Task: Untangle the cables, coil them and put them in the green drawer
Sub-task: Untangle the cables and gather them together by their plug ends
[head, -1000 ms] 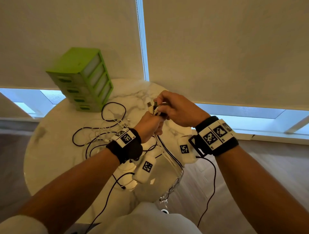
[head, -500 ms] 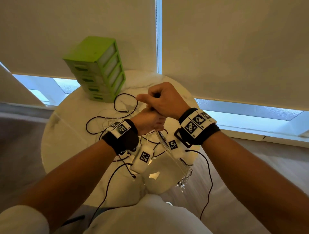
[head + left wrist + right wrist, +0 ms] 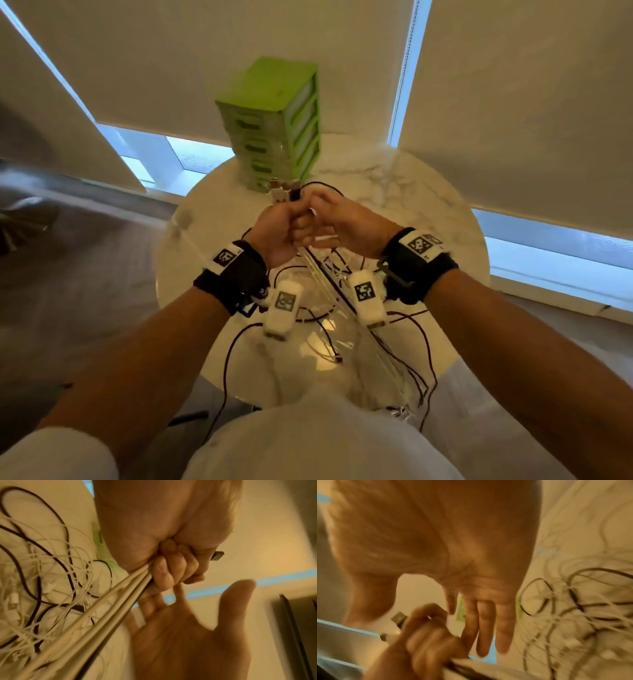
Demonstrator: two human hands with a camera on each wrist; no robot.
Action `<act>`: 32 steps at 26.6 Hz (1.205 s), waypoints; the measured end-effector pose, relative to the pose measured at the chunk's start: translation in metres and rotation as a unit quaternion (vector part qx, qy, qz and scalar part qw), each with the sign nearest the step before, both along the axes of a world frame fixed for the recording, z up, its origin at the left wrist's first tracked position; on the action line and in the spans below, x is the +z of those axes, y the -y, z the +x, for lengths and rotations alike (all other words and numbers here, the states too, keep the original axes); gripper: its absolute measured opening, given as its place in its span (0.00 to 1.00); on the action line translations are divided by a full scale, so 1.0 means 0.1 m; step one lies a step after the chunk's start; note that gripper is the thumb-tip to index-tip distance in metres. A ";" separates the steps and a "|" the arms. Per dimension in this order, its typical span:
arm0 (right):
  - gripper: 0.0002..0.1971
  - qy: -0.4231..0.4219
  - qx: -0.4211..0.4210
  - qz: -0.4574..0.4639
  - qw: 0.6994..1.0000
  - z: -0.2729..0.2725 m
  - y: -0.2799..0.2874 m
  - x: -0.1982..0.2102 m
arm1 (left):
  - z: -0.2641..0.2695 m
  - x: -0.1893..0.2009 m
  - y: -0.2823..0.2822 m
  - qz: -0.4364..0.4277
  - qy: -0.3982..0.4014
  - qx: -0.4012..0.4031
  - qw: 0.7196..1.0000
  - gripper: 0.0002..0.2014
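**Cable bundle**: several white cables and at least one dark one are gathered side by side and gripped in the left hand, whose fingers are curled tight round them. Plug ends are seen standing up out of the fist; a metal plug is shown past the knuckles in the left wrist view. The strands are drawn taut from the fist down toward the near table edge.

**Right hand**: placed against the left fist. Its fingers are shown straight and close together, not closed round the bundle.

**Loose cables**: a tangle of thin white and dark leads is spread on the round marble table, below and beside the hands.

**Green drawer unit**: stood upright at the far side of the table, beyond the hands; its drawers are seen pushed in.
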State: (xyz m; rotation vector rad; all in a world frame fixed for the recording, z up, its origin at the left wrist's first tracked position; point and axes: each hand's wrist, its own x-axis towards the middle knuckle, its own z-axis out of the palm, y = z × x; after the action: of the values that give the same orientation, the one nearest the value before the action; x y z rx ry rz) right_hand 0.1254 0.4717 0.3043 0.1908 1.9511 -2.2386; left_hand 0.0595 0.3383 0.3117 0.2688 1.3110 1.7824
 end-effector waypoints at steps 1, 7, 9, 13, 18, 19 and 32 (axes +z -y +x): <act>0.29 0.039 0.055 0.027 0.997 0.00 0.08 -0.15 | -0.10 0.00 0.08 0.022 0.011 0.021 0.999 0.15; 0.21 0.074 0.032 0.200 0.976 -0.11 0.72 -0.59 | -0.71 -0.21 0.60 0.118 0.106 0.046 0.986 0.17; 0.21 -0.010 0.030 0.374 0.927 -0.14 0.79 -0.72 | -0.79 -0.34 0.76 0.143 0.164 0.017 0.976 0.19; 0.22 -0.021 0.057 0.474 0.878 -0.15 0.94 -0.85 | -0.90 -0.62 0.87 0.087 0.201 -0.015 0.976 0.24; 0.13 0.188 -0.026 0.328 0.926 -0.10 0.83 -1.12 | -1.13 -0.81 0.96 -0.061 0.129 -0.055 0.988 0.19; 0.10 0.191 -0.045 0.346 0.917 -0.12 0.78 -1.17 | -1.18 -0.83 0.98 -0.074 0.122 -0.064 0.988 0.19; 0.39 0.248 -0.071 0.555 0.791 -0.16 0.20 -1.25 | -1.24 -0.90 0.99 -0.076 0.127 -0.021 0.989 0.18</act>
State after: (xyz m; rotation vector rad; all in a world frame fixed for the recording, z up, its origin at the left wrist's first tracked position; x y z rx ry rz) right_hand 0.1092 0.4516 0.1788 0.9515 2.6251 -0.6355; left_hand -0.0647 0.2392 0.2221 -0.0146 1.2392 1.6119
